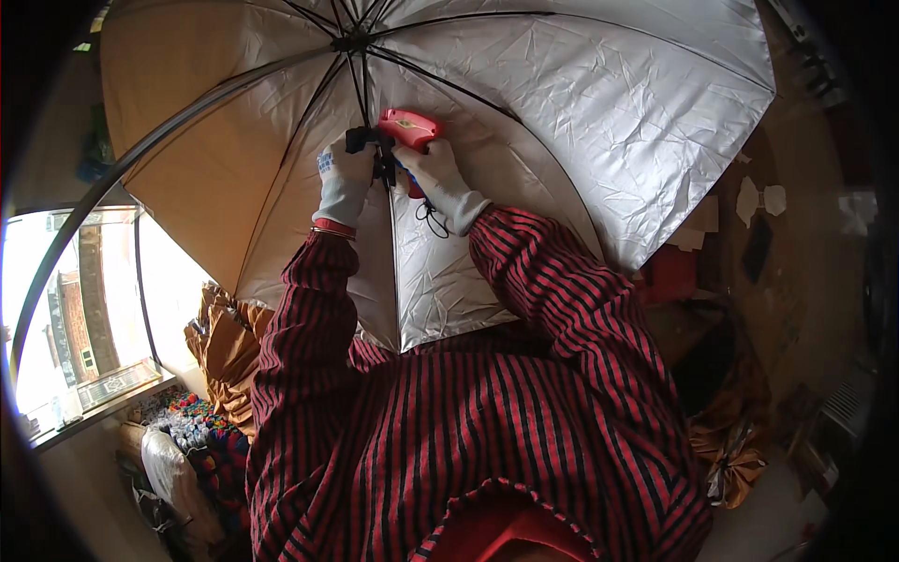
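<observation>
A large open umbrella [646,103] fills the upper view, its silver underside toward me. Black ribs fan out from its hub [352,41]. My left hand [345,178], in a white glove with blue print, is closed around dark parts of the umbrella's frame below the hub. Close beside it, my gloved right hand [436,180] grips a red tagging gun [410,127], its head against the same black parts. A thin black cord loop [431,219] dangles under the right hand. The fingertips of both hands are partly hidden.
At the left is a bright window [94,309] with a sill. Beneath it lie brown crumpled fabric [225,347], multicoloured knitted material [201,421] and a white plastic bag [173,473]. Folded brown umbrellas [735,464] lie at the lower right. A curved black bar [94,192] crosses the left side.
</observation>
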`<act>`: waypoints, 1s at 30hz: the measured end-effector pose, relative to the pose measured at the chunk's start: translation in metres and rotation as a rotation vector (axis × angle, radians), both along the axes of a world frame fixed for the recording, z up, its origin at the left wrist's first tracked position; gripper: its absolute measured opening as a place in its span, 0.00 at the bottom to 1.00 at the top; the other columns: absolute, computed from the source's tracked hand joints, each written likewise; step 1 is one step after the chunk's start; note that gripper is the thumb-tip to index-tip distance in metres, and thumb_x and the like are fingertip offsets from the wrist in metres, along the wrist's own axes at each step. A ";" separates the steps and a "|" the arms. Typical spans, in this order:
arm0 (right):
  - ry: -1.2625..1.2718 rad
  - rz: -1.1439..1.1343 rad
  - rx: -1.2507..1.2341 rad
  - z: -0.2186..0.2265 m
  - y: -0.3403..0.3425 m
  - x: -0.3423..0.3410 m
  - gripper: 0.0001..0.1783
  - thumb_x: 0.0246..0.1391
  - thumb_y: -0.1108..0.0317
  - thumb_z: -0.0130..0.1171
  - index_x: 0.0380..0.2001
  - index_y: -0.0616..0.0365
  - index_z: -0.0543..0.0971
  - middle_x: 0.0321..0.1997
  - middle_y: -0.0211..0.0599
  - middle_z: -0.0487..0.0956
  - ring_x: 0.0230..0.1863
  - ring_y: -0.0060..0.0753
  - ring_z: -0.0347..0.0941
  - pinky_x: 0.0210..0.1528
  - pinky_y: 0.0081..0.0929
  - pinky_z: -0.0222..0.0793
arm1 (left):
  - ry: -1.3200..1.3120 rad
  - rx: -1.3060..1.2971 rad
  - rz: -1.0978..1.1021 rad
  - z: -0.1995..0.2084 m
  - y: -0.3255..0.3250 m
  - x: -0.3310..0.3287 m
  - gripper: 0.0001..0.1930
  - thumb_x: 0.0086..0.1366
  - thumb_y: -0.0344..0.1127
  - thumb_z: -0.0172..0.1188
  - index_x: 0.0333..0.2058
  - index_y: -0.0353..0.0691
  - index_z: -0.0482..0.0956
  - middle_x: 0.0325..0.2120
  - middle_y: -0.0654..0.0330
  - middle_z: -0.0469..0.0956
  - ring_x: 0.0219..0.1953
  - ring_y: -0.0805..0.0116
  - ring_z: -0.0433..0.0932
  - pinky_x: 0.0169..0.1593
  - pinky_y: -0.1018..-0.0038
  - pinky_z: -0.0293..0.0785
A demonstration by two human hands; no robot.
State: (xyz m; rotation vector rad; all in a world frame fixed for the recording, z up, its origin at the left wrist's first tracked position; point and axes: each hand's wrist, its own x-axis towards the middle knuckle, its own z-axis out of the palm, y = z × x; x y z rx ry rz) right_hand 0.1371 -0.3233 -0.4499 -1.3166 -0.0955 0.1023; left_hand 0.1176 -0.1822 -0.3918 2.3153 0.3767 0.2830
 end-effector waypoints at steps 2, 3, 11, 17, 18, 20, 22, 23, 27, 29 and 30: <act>0.172 0.252 0.065 0.030 -0.017 -0.013 0.14 0.49 0.63 0.62 0.37 0.60 0.79 0.31 0.35 0.80 0.32 0.28 0.76 0.36 0.25 0.71 | -0.009 -0.061 0.019 0.003 0.002 -0.004 0.10 0.57 0.33 0.60 0.35 0.32 0.82 0.18 0.59 0.78 0.17 0.73 0.75 0.20 0.74 0.69; 0.174 0.249 0.064 0.028 -0.017 -0.012 0.14 0.49 0.63 0.62 0.37 0.60 0.79 0.31 0.35 0.80 0.32 0.28 0.76 0.36 0.25 0.71 | -0.025 -0.034 0.003 0.005 -0.001 -0.004 0.10 0.58 0.33 0.60 0.35 0.31 0.82 0.18 0.59 0.78 0.17 0.74 0.75 0.20 0.75 0.69; 0.078 0.246 0.475 -0.018 -0.011 0.004 0.17 0.58 0.60 0.55 0.46 0.59 0.77 0.36 0.32 0.80 0.38 0.25 0.78 0.40 0.24 0.74 | -0.050 -0.027 -0.003 0.010 -0.003 -0.010 0.10 0.58 0.33 0.59 0.35 0.32 0.81 0.18 0.57 0.78 0.18 0.73 0.75 0.20 0.75 0.69; 0.418 0.552 0.668 -0.002 -0.033 0.000 0.13 0.56 0.62 0.57 0.42 0.55 0.77 0.37 0.34 0.81 0.35 0.26 0.79 0.39 0.24 0.76 | 0.049 -0.143 0.025 0.023 -0.007 -0.014 0.10 0.58 0.34 0.60 0.35 0.34 0.81 0.19 0.57 0.78 0.17 0.70 0.76 0.20 0.73 0.70; 0.532 0.550 0.770 0.005 -0.034 -0.003 0.13 0.57 0.60 0.57 0.42 0.54 0.77 0.37 0.34 0.81 0.35 0.26 0.79 0.38 0.24 0.76 | 0.046 -0.142 0.025 0.022 -0.006 -0.014 0.10 0.58 0.34 0.60 0.35 0.34 0.81 0.19 0.57 0.78 0.17 0.70 0.76 0.20 0.73 0.70; 0.553 0.613 0.754 -0.005 -0.032 0.005 0.14 0.57 0.59 0.56 0.43 0.54 0.77 0.35 0.33 0.81 0.32 0.26 0.79 0.32 0.23 0.75 | 0.045 -0.235 0.038 0.013 -0.001 -0.011 0.09 0.60 0.31 0.58 0.36 0.33 0.81 0.18 0.60 0.77 0.16 0.73 0.74 0.19 0.76 0.67; 0.603 0.733 0.716 -0.007 -0.032 0.013 0.16 0.58 0.56 0.55 0.44 0.53 0.76 0.32 0.32 0.81 0.27 0.26 0.79 0.22 0.20 0.73 | 0.047 -0.281 0.039 0.008 0.002 -0.011 0.08 0.61 0.30 0.58 0.36 0.32 0.81 0.18 0.61 0.77 0.15 0.75 0.72 0.18 0.78 0.65; 0.601 0.728 0.718 -0.006 -0.034 0.016 0.16 0.58 0.56 0.55 0.44 0.53 0.76 0.32 0.32 0.81 0.27 0.26 0.79 0.22 0.20 0.73 | 0.042 -0.270 0.034 0.005 0.005 -0.011 0.08 0.61 0.30 0.57 0.36 0.33 0.81 0.18 0.61 0.77 0.15 0.75 0.72 0.17 0.78 0.65; 0.567 0.916 0.652 -0.002 -0.041 0.023 0.14 0.57 0.55 0.55 0.39 0.52 0.76 0.33 0.30 0.81 0.30 0.25 0.77 0.33 0.23 0.73 | 0.029 -0.267 0.000 -0.003 0.013 -0.009 0.09 0.62 0.29 0.56 0.38 0.35 0.82 0.17 0.62 0.76 0.15 0.75 0.72 0.17 0.78 0.64; 0.500 0.853 0.617 0.003 -0.036 0.021 0.14 0.57 0.55 0.54 0.39 0.53 0.76 0.32 0.30 0.80 0.28 0.25 0.76 0.32 0.23 0.72 | 0.018 -0.312 -0.036 -0.004 0.013 -0.009 0.09 0.62 0.29 0.55 0.38 0.36 0.82 0.18 0.63 0.76 0.15 0.76 0.71 0.17 0.78 0.64; 0.468 0.822 0.599 0.005 -0.034 0.020 0.14 0.57 0.55 0.54 0.38 0.53 0.76 0.31 0.30 0.80 0.28 0.25 0.76 0.31 0.23 0.72 | 0.018 -0.310 -0.036 -0.004 0.014 -0.010 0.09 0.62 0.29 0.55 0.38 0.36 0.82 0.18 0.63 0.76 0.15 0.76 0.71 0.17 0.78 0.64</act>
